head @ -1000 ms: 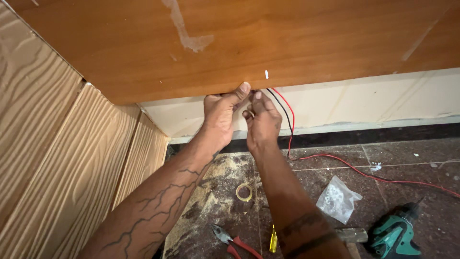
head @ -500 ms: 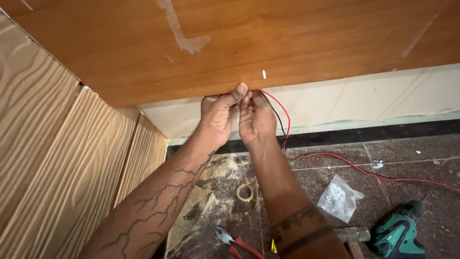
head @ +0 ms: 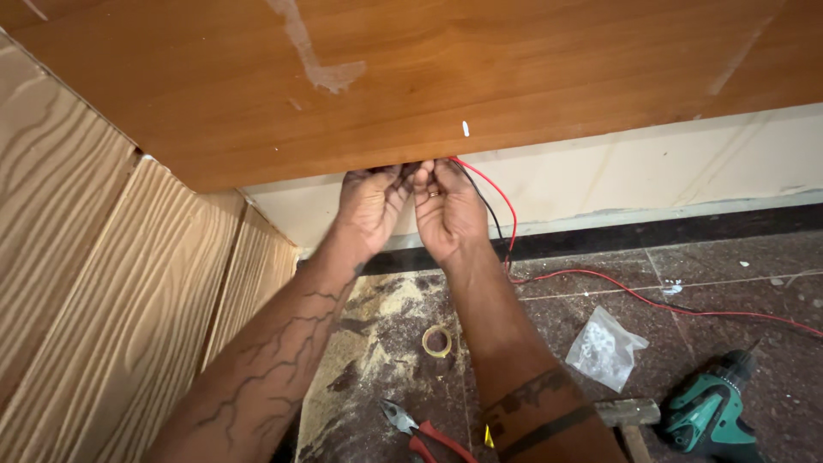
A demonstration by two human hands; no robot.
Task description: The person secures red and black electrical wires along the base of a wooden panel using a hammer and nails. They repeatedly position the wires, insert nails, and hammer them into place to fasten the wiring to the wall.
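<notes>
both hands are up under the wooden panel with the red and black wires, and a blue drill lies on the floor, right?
Not quite: the head view shows the drill is green, not blue. The rest holds: both hands, left and right, are up at the wooden panel with the red and black wires.

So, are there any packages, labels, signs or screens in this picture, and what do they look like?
Clear plastic bag: lies crumpled on the dark stone floor, right of the right forearm, near the green cordless drill; see-through, with small pale pieces inside.
No signs or screens are in view, and no label can be made out.
</notes>
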